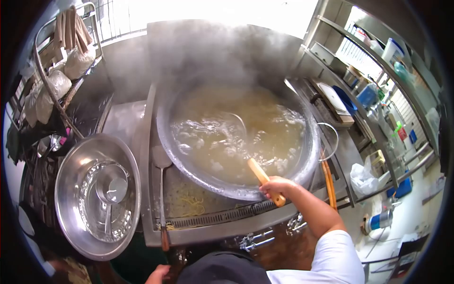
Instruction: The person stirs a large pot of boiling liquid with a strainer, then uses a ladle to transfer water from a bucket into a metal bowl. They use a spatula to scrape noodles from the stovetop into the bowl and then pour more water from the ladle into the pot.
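At the centre of the frame, a huge steel wok (309,161) full of boiling, cloudy broth (236,132) sat sunk into a steel tabletop (217,227), with thick steam rising toward the upper edge. The right hand (274,187), reaching in from the lower right on a bare forearm below a white sleeve, was at the wok's near rim, its fingers (268,183) clenched around a wooden handle (265,181) that slanted up and left toward the liquid. Further into the broth, the faint outline of a ladle bowl (234,124) showed through the steam; whether it belonged to that handle could not be told. The left hand (157,274) appeared only as a sliver at the bottom edge, left of centre, near the end of a long-handled spatula (161,189); whether its fingers were released or clenched could not be told.

The spatula lay on the tabletop just left of the wok, blade toward the top of the frame. A few noodle strands (191,206) lay on the tabletop below the wok's rim. At the lower left, a wide steel basin (71,208) held a perforated strainer and a ladle (112,189). Two more wooden handles (328,182) rested just right of the wok. Filled plastic bags (56,85) hung in the upper left, and shelves (369,52) with containers ran along the upper right.
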### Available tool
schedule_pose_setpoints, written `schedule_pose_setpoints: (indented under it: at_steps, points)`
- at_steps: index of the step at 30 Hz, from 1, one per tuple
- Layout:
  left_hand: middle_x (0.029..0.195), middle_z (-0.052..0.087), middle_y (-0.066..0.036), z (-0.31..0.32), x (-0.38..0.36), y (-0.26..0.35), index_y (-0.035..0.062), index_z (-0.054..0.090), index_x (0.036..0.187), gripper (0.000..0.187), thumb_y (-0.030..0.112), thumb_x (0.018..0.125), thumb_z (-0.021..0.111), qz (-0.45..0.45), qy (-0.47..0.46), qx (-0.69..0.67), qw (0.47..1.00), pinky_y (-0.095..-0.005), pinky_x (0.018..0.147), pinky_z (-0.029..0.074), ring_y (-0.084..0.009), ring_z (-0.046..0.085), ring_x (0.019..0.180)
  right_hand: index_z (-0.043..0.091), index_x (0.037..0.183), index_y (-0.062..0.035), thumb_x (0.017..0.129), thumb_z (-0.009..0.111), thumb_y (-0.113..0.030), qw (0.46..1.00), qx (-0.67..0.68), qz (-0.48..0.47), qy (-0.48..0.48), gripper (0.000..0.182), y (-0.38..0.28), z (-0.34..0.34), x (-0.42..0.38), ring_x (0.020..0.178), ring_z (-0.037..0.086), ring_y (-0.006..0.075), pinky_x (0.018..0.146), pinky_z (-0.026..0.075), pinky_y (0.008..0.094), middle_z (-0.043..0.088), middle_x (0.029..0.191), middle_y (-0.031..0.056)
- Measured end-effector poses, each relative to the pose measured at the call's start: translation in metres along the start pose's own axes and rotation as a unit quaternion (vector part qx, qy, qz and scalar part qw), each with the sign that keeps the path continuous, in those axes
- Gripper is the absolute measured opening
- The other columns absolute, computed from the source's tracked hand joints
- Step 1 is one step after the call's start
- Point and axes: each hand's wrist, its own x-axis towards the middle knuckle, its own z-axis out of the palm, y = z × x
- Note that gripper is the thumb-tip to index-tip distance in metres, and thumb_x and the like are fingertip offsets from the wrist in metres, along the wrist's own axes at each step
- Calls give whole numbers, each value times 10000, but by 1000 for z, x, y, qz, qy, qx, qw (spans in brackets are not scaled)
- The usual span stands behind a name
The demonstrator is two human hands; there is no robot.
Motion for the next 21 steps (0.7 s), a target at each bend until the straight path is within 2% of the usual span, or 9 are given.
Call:
schedule_pose_setpoints:
  at_steps: [4,6,9,10,12,19,20,21]
  points:
    - [1045,664,-88,-26,9,-24,75,569,1179,368,329,931,470,-16,-11,40,999,-423,749,504,-241,646,901,505,1097,-84,869,605,-118,979,157,19,-126,251,31,21,-38,524,501,71,476,471,262,488,673,-30]
    - [986,696,-73,-38,11,-30,93,608,1100,318,322,909,498,-33,10,36,999,-379,750,458,-215,625,860,488,1158,-105,890,583,-130,954,231,28,-190,285,50,31,-58,531,478,43,481,454,228,475,695,-51]
    - [1043,682,-94,-53,16,-32,82,603,1118,330,311,908,492,-30,1,66,997,-388,773,460,-235,629,887,478,1217,-102,901,572,-137,931,302,21,-206,331,74,56,-95,531,468,47,480,443,231,462,692,-51]
    - [1043,682,-94,-57,20,-31,82,603,1118,330,311,908,492,-29,0,72,997,-388,773,460,-235,629,887,468,1238,-92,899,574,-128,929,309,9,-203,357,83,61,-103,535,473,54,478,440,238,463,701,-40]
    - [1124,645,-92,-58,30,-25,119,587,1186,384,372,923,466,-26,-1,93,995,-459,840,468,-272,618,993,463,1247,-87,896,578,-123,935,303,-9,-184,371,92,76,-124,538,476,59,478,441,241,465,705,-32]
    - [1123,650,-85,-46,37,-4,139,626,1143,366,388,914,486,38,-31,103,993,-465,854,466,-273,616,999,465,1259,-87,863,636,-148,954,278,-51,-95,436,129,119,-178,507,485,82,468,435,242,467,702,-10]
    - [1064,659,-59,-45,36,-3,147,632,1120,343,383,908,501,39,-30,105,993,-447,815,474,-247,618,925,477,1224,-83,862,644,-162,962,256,-56,-77,406,132,126,-184,511,500,91,466,448,246,477,700,-4]
    - [1064,659,-59,-44,40,-4,147,632,1120,343,383,908,501,39,-32,104,993,-447,815,474,-247,618,925,489,1188,-78,861,652,-177,968,234,-61,-59,378,136,133,-189,514,514,100,464,460,250,488,698,1]
